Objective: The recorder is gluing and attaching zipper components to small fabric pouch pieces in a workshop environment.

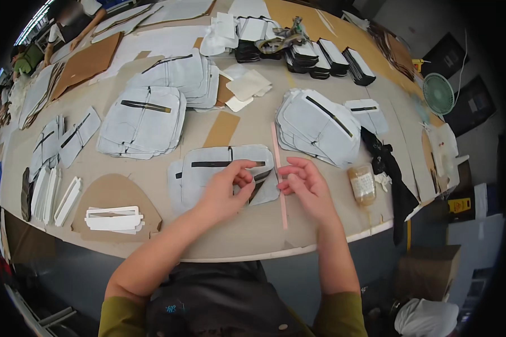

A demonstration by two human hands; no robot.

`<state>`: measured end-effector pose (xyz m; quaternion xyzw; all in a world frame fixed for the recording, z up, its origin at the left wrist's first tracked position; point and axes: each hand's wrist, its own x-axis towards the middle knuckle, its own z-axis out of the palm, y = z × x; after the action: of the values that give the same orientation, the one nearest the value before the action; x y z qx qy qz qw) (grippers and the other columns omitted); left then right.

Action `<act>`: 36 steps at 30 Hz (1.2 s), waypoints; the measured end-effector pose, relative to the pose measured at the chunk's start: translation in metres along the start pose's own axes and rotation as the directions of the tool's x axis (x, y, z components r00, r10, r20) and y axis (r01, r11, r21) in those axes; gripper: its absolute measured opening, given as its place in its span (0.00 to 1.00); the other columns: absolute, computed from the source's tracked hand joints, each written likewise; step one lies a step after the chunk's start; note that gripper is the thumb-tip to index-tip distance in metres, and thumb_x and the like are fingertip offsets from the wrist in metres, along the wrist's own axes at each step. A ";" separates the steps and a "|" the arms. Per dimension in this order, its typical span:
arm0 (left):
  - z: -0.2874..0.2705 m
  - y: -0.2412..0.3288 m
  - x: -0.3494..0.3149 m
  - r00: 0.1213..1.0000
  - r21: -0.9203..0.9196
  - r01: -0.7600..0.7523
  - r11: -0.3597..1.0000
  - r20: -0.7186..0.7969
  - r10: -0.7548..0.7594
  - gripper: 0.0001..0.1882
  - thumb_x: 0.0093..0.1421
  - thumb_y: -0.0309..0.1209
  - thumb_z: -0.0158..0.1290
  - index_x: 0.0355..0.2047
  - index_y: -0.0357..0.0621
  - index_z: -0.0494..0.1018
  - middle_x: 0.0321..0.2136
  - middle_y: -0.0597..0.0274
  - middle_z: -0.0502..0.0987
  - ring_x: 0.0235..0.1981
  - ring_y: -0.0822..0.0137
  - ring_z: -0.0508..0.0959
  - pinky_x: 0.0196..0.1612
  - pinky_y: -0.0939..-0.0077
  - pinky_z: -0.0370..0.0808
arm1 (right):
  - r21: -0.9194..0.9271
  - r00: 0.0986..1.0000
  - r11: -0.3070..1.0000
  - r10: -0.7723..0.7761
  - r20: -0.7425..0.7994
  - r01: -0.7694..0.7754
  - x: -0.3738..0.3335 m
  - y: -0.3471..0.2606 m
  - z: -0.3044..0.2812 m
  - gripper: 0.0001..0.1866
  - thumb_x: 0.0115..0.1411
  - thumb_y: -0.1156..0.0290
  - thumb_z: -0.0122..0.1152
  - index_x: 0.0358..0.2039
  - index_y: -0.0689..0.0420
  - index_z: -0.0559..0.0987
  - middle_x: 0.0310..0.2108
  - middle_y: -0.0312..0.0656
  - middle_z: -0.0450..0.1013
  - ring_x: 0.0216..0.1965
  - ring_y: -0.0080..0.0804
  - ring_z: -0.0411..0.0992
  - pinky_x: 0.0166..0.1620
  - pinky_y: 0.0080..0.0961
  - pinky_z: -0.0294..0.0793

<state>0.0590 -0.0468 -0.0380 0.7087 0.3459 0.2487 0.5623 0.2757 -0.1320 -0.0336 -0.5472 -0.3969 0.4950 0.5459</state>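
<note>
Grey panel (199,181) toward near edge of surface (247,238), left hand (225,191) over its right half, cannot tell if that grip holds anything, right hand (306,188) by its right end, grip loosely released, pink strip (283,210) alongside, jar (362,185) toward right edge

The premises are a workshop, evidenced by a broad worktop (250,242) bearing piled pale panels (138,124), white slotted frames (113,226) and a co-worker (87,33) beyond.
</note>
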 end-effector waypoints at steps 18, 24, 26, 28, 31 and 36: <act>-0.134 0.109 -0.034 0.675 -0.200 -0.594 0.779 -0.650 0.348 0.26 0.69 0.28 0.45 0.65 0.33 0.58 0.50 0.55 0.76 0.52 0.65 0.78 0.59 0.72 0.72 | -0.322 0.995 0.945 0.075 0.069 -0.049 -0.002 0.006 0.027 0.21 0.69 0.62 0.58 0.57 0.61 0.72 0.46 0.46 0.77 0.41 0.29 0.76 0.48 0.27 0.75; -0.055 0.091 -0.022 0.886 -0.262 -0.324 0.909 -0.420 0.195 0.21 0.65 0.21 0.53 0.59 0.40 0.67 0.40 0.68 0.74 0.39 0.79 0.71 0.44 0.85 0.69 | -0.319 0.988 0.946 0.099 0.119 -0.056 0.000 -0.002 0.039 0.20 0.73 0.64 0.52 0.58 0.63 0.70 0.50 0.45 0.76 0.49 0.29 0.76 0.54 0.26 0.74; -0.025 0.062 -0.020 0.929 -0.186 -0.275 0.943 -0.303 0.212 0.23 0.66 0.22 0.53 0.61 0.40 0.65 0.41 0.68 0.73 0.40 0.78 0.71 0.42 0.84 0.70 | -0.080 0.995 0.996 0.047 0.089 -0.040 -0.001 0.004 0.025 0.21 0.74 0.60 0.48 0.59 0.62 0.69 0.48 0.46 0.76 0.46 0.30 0.76 0.51 0.27 0.76; 0.009 0.035 -0.023 0.941 -0.060 -0.284 0.957 -0.206 0.267 0.22 0.64 0.22 0.55 0.58 0.40 0.66 0.41 0.64 0.75 0.43 0.72 0.74 0.48 0.73 0.74 | 0.003 0.997 0.997 0.073 0.010 -0.073 -0.007 -0.002 0.007 0.23 0.75 0.58 0.46 0.59 0.62 0.70 0.47 0.46 0.77 0.45 0.31 0.77 0.49 0.28 0.77; 0.065 0.024 -0.026 0.953 -0.045 -0.297 0.954 -0.069 0.294 0.20 0.60 0.24 0.58 0.53 0.39 0.69 0.40 0.54 0.75 0.43 0.55 0.77 0.49 0.67 0.74 | 0.088 0.990 0.987 0.137 -0.037 -0.134 -0.029 -0.005 -0.021 0.28 0.75 0.51 0.44 0.61 0.62 0.67 0.44 0.46 0.78 0.40 0.29 0.78 0.43 0.26 0.79; 0.106 0.026 -0.038 0.914 0.064 -0.379 0.923 0.182 0.362 0.26 0.61 0.30 0.59 0.55 0.37 0.62 0.53 0.46 0.64 0.44 0.43 0.76 0.48 0.55 0.75 | -0.061 0.988 0.987 0.143 -0.051 -0.146 -0.054 -0.004 -0.039 0.27 0.72 0.58 0.52 0.65 0.59 0.65 0.39 0.40 0.77 0.37 0.22 0.77 0.36 0.21 0.78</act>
<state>0.1188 -0.1459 -0.0376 0.8064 0.1689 0.2733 0.4964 0.3036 -0.1925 -0.0272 -0.6032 -0.3590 0.5073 0.4998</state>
